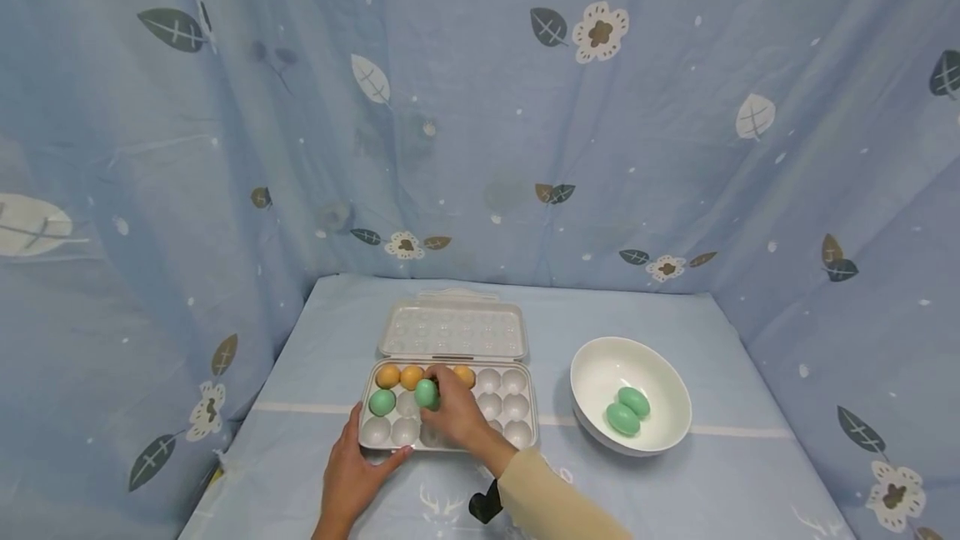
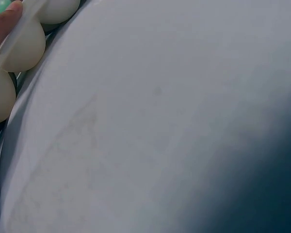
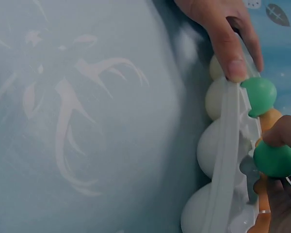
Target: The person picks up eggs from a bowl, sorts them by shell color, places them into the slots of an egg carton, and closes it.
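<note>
An opened egg carton [image 1: 516, 407] lies on the table with its lid [image 1: 453, 330] folded back. My left hand [image 1: 352, 473] holds the carton's near left corner, thumb over the front rim and fingers along the left side. Between the thumb and fingers of my right hand [image 1: 456, 411] a green egg [image 3: 273, 159] is pinched, close over the cups. Orange eggs [image 1: 387, 375] sit in the back row, partly hidden by that hand. Another green egg [image 1: 382, 402] fills the leftmost cup of the middle row. The left wrist view catches only the thumb [image 2: 8, 20] and carton underside.
To the right of the carton stands a white bowl [image 1: 663, 432] with two green eggs [image 1: 628, 411] inside. A light blue patterned cloth [image 1: 300, 457] covers the table, and blue curtains [image 1: 480, 107] hang at the back and both sides.
</note>
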The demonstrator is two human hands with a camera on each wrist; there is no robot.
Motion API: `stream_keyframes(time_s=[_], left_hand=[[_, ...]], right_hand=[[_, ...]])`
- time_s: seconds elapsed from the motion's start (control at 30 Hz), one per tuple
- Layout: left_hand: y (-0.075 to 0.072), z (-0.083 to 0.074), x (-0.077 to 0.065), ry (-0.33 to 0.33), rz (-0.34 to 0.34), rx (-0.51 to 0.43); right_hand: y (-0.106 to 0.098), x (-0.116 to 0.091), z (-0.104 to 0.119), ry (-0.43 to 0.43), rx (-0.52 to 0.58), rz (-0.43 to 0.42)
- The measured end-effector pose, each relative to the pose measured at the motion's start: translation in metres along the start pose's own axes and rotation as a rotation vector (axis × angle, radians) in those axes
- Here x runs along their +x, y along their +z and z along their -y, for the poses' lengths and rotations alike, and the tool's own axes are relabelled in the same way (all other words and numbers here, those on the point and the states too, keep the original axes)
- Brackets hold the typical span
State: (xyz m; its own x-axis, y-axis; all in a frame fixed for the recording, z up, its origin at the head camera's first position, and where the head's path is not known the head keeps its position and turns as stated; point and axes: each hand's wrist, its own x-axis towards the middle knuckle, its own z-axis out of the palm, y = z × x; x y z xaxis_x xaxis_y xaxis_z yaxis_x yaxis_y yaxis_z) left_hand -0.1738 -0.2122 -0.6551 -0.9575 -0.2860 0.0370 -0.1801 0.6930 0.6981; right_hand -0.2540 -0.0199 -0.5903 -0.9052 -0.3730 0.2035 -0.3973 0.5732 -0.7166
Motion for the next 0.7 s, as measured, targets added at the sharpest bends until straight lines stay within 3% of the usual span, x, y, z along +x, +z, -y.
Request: stream_keyframes(time_s=[0.2, 0.37, 0.7], left_hand=[[0.001, 0.003, 0.001, 0.008, -0.003, -0.004], [0.002, 0.004, 0.001, 0.014, -0.005, -0.014], [0.004, 0.004, 0.001, 0.032, -0.031, -0.015]], right_hand=[[0.01, 0.004, 0.005, -0.032, -0.039, -0.028], [0.02, 0.005, 0.008, -0.03, -0.085, -0.004], [0.025, 0.003, 0.008, -0.159, -0.235, -0.018]])
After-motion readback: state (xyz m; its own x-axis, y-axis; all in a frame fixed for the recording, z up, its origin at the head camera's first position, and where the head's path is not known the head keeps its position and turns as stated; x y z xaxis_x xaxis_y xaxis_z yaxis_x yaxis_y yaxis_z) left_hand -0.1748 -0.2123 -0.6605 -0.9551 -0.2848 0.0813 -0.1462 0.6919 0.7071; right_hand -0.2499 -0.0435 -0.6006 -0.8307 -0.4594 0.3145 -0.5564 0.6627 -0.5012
